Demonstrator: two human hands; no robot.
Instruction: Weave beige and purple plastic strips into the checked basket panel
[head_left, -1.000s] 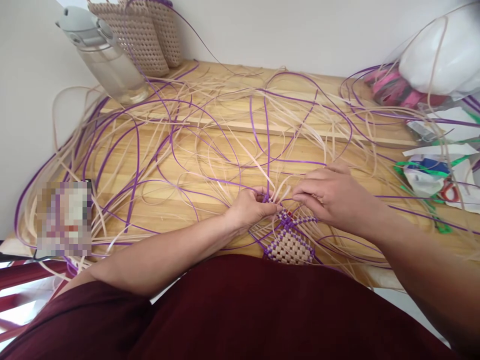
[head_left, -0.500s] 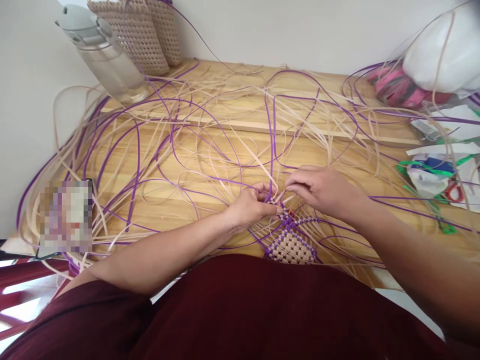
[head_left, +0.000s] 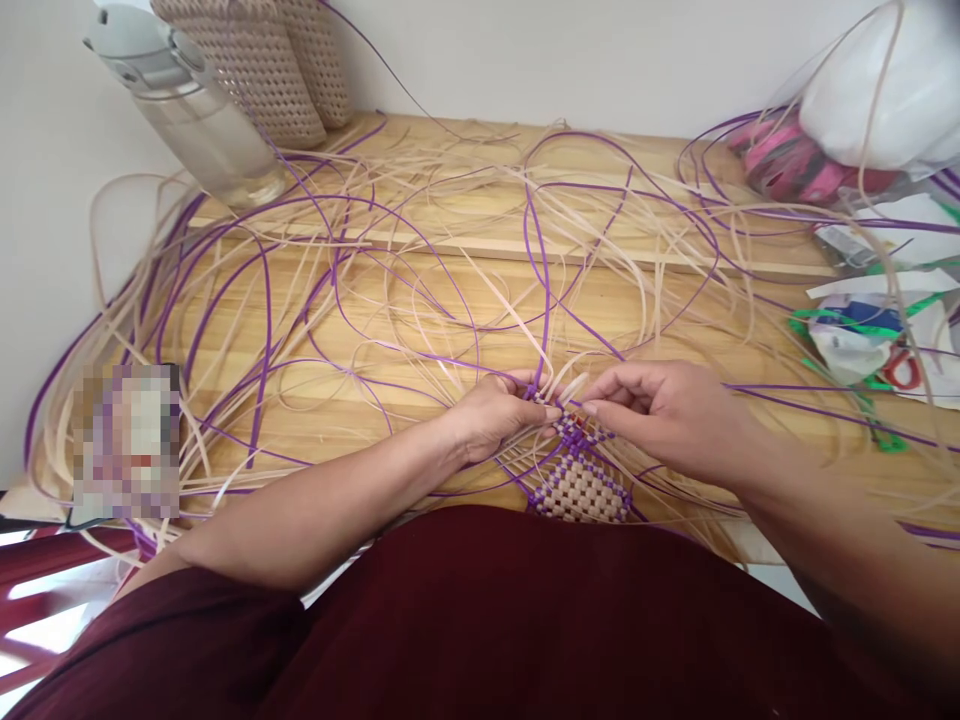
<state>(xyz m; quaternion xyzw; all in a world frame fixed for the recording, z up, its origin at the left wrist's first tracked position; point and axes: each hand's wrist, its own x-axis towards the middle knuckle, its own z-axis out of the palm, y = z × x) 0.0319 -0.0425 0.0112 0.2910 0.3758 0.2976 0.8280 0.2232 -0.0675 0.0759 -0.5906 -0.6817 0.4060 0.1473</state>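
A woven piece (head_left: 581,487) in beige and purple lies at the table's front edge, close to my body, with many long strips spreading from it. My left hand (head_left: 499,415) pinches its upper left part, thumb on top and fingers partly hidden beneath. Just right of that, my right hand (head_left: 645,410) has thumb and forefinger closed at a purple strip by the weave's upper edge. A loose purple strip (head_left: 546,320) rises from between the hands, beside pale beige strips.
Tangled beige and purple strips cover much of the wooden table (head_left: 442,290). A clear bottle (head_left: 217,140) and woven baskets (head_left: 262,70) stand back left. A blurred flat object (head_left: 131,445) lies left; a white bag (head_left: 881,90) and packets (head_left: 862,335) are right.
My right hand has moved slightly right and down, nearer the weave. The upright purple strips above the hands have shifted and now cross. My left hand keeps its grip.
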